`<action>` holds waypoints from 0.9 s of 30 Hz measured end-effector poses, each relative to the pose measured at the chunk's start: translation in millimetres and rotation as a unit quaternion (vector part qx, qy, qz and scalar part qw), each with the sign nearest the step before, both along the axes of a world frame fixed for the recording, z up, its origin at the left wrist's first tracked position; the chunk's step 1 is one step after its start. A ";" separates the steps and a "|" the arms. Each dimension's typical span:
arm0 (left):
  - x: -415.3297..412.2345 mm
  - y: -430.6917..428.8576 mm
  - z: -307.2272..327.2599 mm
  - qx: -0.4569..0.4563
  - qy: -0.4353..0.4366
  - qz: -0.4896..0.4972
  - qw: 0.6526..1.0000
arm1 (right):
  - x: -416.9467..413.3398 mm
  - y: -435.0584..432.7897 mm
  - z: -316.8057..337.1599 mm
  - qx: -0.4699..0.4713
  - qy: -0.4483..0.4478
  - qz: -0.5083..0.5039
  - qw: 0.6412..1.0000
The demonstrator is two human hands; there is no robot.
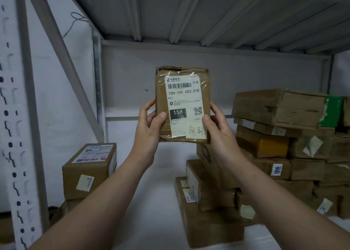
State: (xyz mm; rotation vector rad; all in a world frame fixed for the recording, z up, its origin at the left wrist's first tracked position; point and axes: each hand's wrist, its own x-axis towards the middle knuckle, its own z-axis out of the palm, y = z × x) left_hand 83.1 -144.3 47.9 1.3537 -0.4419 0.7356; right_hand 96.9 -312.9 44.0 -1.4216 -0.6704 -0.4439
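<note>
Head view: parcel (161,90) was held upright in mid-air above the shelf deck (151,193), label (184,105) facing camera, clear of everything on the deck. The left hand (149,124) gripped its lower left edge and the right hand (217,128) its lower right edge, thumbs on the front, both clamped on it. Risk as I read it: the grip sat low and the surface looked glossy, so the parcel could tip or slip and drop onto the deck. The tilted boxes (206,183) on the deck just below it looked unstable, and a drop or careless set-down there could shift them. Fingers behind the parcel were hidden. Fine print on the label was unreadable. The box stack (295,147) at the deck's right end was cut off by the frame
</note>
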 end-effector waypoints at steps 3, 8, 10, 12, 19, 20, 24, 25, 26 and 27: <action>-2.3 1.7 -2.1 -0.004 -0.003 0.000 1.000 | -3.4 1.3 -1.1 -0.001 -0.004 0.003 1.000; -4.1 2.6 -4.0 -0.015 -0.001 0.000 1.000 | -6.5 2.2 0.2 0.015 -0.001 0.010 1.000; -4.1 3.8 -6.1 -0.020 0.004 -0.003 1.000 | -8.4 3.0 2.3 0.018 -0.004 0.005 1.000; -4.1 4.5 -8.5 -0.031 0.006 -0.009 0.999 | -8.6 3.3 2.7 0.017 -0.008 0.001 1.000; -10.0 -10.7 -22.5 -0.059 -0.013 -0.031 0.998 | -23.0 -9.4 -10.4 0.030 0.005 -0.017 0.999; -11.4 -14.6 -27.7 -0.058 -0.011 -0.038 0.997 | -25.9 -12.5 -15.2 0.031 0.009 -0.026 0.999; -25.1 -34.2 -57.6 -0.051 0.015 -0.052 0.997 | -35.2 -29.9 -42.6 0.022 0.014 -0.079 0.997; -31.1 -41.7 -65.1 -0.055 0.023 -0.051 0.997 | -39.3 -36.7 -49.2 0.022 0.011 -0.087 0.996; -36.9 -50.3 -72.6 -0.056 0.030 -0.046 0.997 | -44.4 -44.5 -55.7 0.024 0.010 -0.095 0.995; -43.7 -60.5 -78.7 -0.055 0.034 -0.045 0.997 | -49.6 -54.1 -62.8 0.027 0.008 -0.104 0.994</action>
